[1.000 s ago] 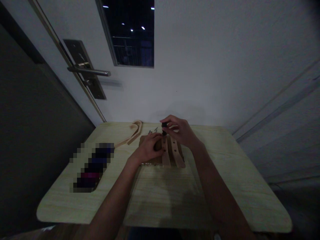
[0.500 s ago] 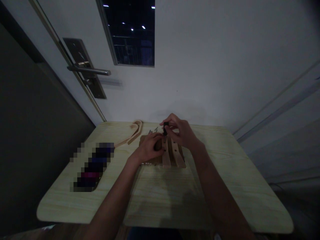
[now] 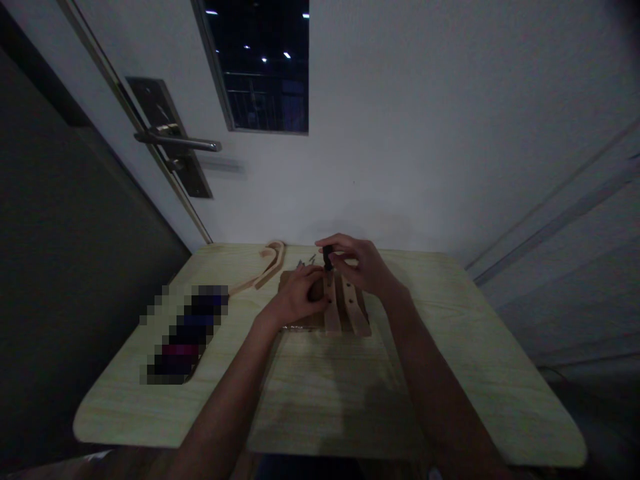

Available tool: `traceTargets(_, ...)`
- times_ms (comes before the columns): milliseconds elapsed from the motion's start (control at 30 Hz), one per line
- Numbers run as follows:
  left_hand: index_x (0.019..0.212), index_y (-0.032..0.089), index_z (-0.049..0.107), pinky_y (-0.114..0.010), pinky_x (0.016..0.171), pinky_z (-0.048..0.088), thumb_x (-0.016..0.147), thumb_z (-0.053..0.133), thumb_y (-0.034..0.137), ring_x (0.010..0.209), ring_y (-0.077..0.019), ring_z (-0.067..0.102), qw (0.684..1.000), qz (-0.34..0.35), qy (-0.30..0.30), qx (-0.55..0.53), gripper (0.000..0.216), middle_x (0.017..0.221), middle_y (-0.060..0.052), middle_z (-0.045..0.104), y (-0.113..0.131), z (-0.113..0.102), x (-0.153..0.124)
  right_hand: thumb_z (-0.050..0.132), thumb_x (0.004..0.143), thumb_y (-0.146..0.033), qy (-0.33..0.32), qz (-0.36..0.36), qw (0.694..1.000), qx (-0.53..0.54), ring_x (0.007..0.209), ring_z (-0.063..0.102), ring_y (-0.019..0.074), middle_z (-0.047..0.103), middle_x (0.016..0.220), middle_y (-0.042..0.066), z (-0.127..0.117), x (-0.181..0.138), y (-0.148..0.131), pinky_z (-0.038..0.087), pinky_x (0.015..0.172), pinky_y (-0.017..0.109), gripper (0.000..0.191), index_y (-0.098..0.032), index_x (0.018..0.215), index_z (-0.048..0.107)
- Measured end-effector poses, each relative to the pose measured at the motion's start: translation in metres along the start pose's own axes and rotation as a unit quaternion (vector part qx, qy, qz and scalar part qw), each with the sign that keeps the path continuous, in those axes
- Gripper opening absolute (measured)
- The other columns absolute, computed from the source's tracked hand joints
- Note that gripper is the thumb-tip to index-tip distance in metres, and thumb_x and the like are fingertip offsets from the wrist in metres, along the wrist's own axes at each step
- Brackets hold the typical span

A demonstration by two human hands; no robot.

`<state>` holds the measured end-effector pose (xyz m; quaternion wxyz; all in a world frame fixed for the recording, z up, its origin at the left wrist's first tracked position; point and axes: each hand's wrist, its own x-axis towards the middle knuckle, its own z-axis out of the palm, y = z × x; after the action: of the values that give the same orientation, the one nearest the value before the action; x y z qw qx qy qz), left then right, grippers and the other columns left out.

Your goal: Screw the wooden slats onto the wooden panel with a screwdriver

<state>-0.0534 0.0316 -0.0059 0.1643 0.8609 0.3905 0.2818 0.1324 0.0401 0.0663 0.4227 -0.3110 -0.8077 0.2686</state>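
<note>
Upright in the fingers of my right hand (image 3: 359,263) is what looks like a short black-handled screwdriver (image 3: 328,256); its tip is hidden. It stands over the far end of a pale wooden piece (image 3: 333,321) with small holes. My left hand (image 3: 300,295) is closed on that piece's left side, its fingers near the screwdriver's lower end. A second holed wooden piece (image 3: 359,321) lies just to the right. Both rest on a brown cardboard pad or box (image 3: 286,277), partly covered by my hands. Small metal screws (image 3: 313,259) lie behind my left hand.
Curved, hook-shaped wooden parts (image 3: 274,263) lie at the table's back left. A blurred-out dark flat object (image 3: 187,337) sits at the left on the light wooden table (image 3: 450,373). Behind the table is a white door with a metal handle (image 3: 190,143).
The top of the black handle has tipped slightly left, and my right fingers have shifted left and stretched out a little. My left hand and the wooden pieces have stayed put.
</note>
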Motion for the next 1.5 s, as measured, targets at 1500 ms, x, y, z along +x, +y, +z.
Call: traceTargets(1500, 0.117, 0.016, 0.059, -0.052, 0.102, 0.041, 0.073, 0.068, 0.03, 0.116, -0.0306, 0.053, 1.0, 0.002, 0.005, -0.001, 0.047, 0.127, -0.013, 0.057, -0.002, 0.002, -0.001, 0.059, 0.087, -0.025, 0.0, -0.021, 0.994, -0.11, 0.087, 0.066, 0.0155, 0.069, 0.109, 0.005, -0.001, 0.0, 0.006, 0.056, 0.073, 0.028, 0.03, -0.025, 0.116, 0.064)
